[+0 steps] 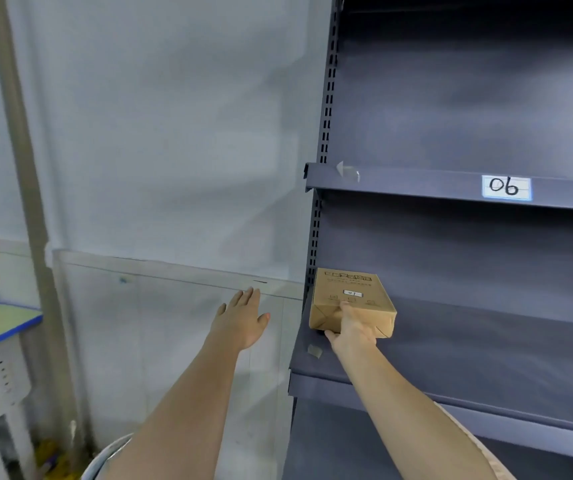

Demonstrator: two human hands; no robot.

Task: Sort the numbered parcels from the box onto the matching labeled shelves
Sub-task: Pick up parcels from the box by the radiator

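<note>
A white paper label [506, 187] stuck to the front edge of the dark grey metal shelf [416, 183] reads "06" in black handwriting, while the small white sticker [352, 293] on the brown cardboard parcel [349, 299] and its printed text are too blurred to read.

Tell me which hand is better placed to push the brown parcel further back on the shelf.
The right hand. It already grips the near end of the brown parcel on the shelf below the 06 label. The left hand is open, off to the left, outside the shelving.
</note>
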